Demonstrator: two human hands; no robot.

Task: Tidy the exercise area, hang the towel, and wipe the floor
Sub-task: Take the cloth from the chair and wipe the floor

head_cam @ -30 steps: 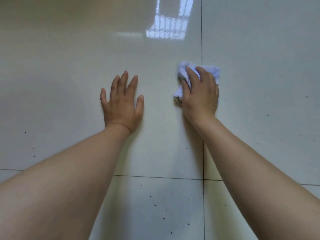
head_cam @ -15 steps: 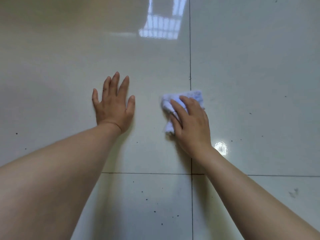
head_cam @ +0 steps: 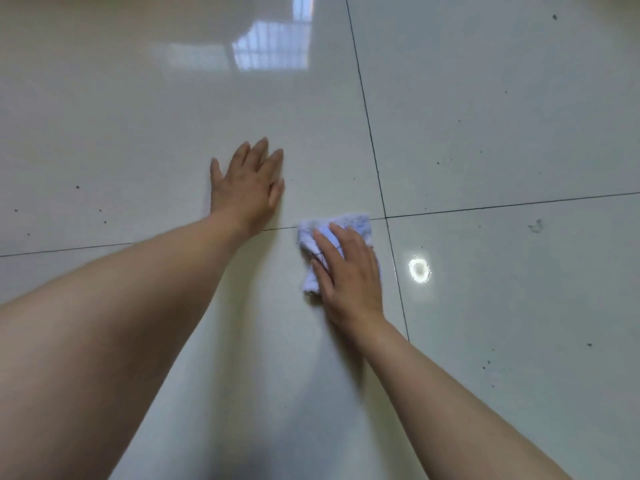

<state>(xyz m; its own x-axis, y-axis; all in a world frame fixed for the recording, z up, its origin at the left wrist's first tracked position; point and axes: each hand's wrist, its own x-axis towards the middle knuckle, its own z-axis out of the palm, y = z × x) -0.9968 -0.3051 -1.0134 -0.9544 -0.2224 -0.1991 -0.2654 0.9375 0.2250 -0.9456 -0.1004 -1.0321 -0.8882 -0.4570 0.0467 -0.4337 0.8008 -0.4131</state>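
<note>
Two hands down: left hand (head_cam: 247, 188) flat, fingers straight, bracing on floor (head_cam: 485, 133); right hand (head_cam: 348, 278) spread flat, pressing cloth (head_cam: 349, 221) beside tile-joint crossing (head_cam: 385, 217); possible palm slip on glossy tile, cloth bunching, specks (head_cam: 77, 187) missed.

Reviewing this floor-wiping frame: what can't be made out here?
- Head view: the right hand covers most of the crumpled white cloth; its full extent and underside are hidden.
- The dark lines on the cloth by that hand: blurred, print or dirt unclear.
- The small dark specks on the glossy pale tiled floor: too small to identify.
- The left forearm and right forearm are cut off by the frame edges.
</note>
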